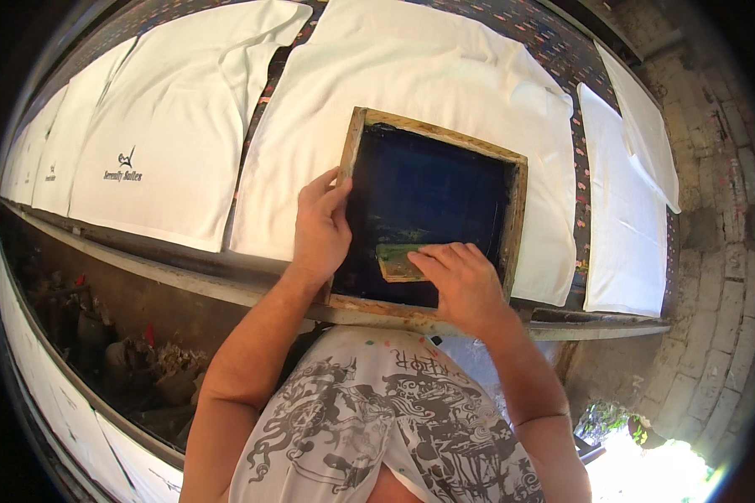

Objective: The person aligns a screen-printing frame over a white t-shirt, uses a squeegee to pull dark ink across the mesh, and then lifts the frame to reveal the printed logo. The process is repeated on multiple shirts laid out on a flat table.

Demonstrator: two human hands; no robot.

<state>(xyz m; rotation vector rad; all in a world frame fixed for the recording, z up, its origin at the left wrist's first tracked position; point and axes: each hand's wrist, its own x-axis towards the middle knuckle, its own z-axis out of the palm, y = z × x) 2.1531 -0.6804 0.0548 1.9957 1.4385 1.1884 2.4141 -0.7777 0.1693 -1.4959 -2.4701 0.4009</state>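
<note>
A wooden-framed printing screen (434,126) with dark blue mesh lies tilted slightly on a white towel (302,159), near the table's front edge. My left hand (323,226) is closed round the left side of its frame. Inside the frame, at the lower middle of the mesh, my right hand (466,285) grips a small squeegee (397,263) with a greenish, ink-stained wooden body. Its lower edge meets the mesh; the fingers of my right hand cover its right end. The towel's area under the screen is hidden.
More white towels lie along the table to the left, the nearest printed towel (168,117) bearing a dark logo. Other white cloths (621,210) lie at the right end. A wooden rail (168,272) runs along the front edge. A brick wall (705,335) stands at right.
</note>
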